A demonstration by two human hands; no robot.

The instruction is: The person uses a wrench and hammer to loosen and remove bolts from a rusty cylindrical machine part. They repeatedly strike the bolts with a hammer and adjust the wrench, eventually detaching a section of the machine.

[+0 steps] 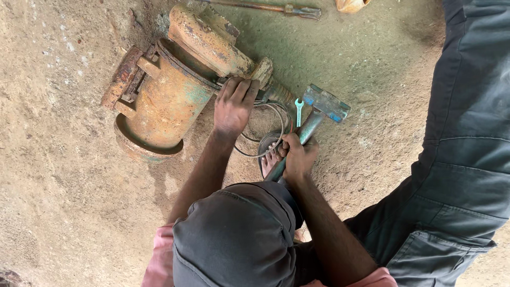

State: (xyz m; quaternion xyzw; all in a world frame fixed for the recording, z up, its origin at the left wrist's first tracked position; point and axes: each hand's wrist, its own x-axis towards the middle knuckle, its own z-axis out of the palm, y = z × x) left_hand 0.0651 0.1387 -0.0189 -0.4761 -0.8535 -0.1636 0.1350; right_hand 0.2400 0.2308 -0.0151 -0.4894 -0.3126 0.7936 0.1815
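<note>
We look straight down at a person crouched on a bare dirt floor (64, 175), their dark cap (234, 239) filling the bottom middle. The left hand (232, 106) lies palm down with fingers curled over the joint where the rusty pump housing (170, 95) meets its narrower shaft end, pressing on it rather than closing round anything. The right hand (298, 158) is clenched on the handle of a sledgehammer (313, 119), whose head points toward one o'clock and hangs just beside the shaft end. A small blue spanner (298, 110) lies on the ground between hammer head and housing, with a loop of wire (268, 133) at its seven o'clock. A bare foot (271, 159) shows under the right hand. From three to five o'clock another person's grey trouser leg (457, 159) crowds the edge. Open ground spreads at nine o'clock and seven o'clock. A long rusty bar (265, 7) lies at twelve o'clock, along the top edge.
</note>
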